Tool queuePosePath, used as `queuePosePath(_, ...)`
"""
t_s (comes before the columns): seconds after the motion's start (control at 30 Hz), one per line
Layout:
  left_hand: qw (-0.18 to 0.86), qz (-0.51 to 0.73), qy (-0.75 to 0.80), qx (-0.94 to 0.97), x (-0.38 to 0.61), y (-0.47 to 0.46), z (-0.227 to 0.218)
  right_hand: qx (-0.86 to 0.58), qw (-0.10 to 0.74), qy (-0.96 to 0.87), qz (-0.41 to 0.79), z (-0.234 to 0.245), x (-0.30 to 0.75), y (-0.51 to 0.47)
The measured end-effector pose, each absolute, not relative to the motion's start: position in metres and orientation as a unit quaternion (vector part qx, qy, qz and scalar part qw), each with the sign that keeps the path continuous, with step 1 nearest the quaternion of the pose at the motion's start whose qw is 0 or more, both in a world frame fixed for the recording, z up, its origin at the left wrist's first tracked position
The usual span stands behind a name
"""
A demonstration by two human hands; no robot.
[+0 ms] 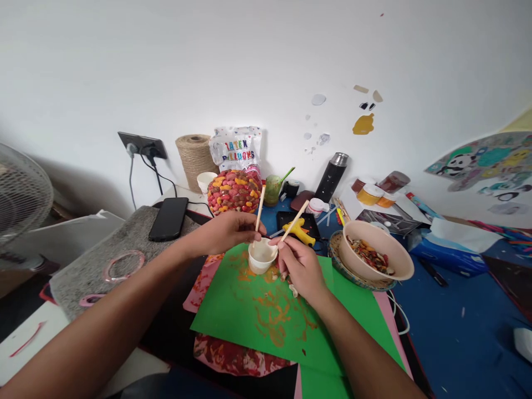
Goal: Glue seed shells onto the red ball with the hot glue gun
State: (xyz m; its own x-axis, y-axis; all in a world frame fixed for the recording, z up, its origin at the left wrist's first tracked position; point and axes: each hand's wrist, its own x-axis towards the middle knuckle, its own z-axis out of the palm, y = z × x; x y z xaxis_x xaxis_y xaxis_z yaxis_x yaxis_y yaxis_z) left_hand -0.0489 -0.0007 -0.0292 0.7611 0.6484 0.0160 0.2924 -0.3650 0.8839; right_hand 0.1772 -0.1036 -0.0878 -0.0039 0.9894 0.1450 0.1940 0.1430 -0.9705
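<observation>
Left hand (236, 228): pinches left stick (260, 209)
Right hand (305, 270): pinches right stick (296, 223)
White cup (260, 264): between them, on green sheet (230, 313); might tip if a stick presses its rim

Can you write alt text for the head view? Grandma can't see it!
A left hand and a right hand each hold a pale stick at a small white cup, over an orange-smeared green sheet. Behind is a bumpy multicoloured ball; at right, a bowl of colourful bits.
</observation>
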Motion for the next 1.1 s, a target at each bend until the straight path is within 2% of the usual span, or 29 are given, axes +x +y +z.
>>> queuePosePath(0.27,0.465,0.216,0.296,0.806,-0.048,-0.001,-0.031,-0.511,0.516,-0.558,0.402,-0.084,0.177,-0.105)
queuePosePath(0.43,0.463,0.284,0.307,0.782,-0.054,-0.004,-0.012,-0.510,0.538,-0.546,0.391,-0.080,0.178,-0.105)
queuePosePath(0.67,0.327,0.451,0.400,0.728,-0.095,-0.008,0.032,-0.507,0.557,-0.536,0.381,-0.076,0.179,-0.105)
queuePosePath(0.73,0.294,0.416,0.423,0.750,-0.104,-0.006,0.035,-0.506,0.558,-0.535,0.382,-0.077,0.178,-0.105)
queuePosePath(0.93,0.280,0.140,0.400,0.861,-0.094,0.007,0.015,-0.500,0.562,-0.532,0.388,-0.080,0.177,-0.105)
queuePosePath(1.1,0.251,0.031,0.367,0.895,-0.072,0.010,-0.005,-0.501,0.563,-0.532,0.386,-0.078,0.178,-0.105)
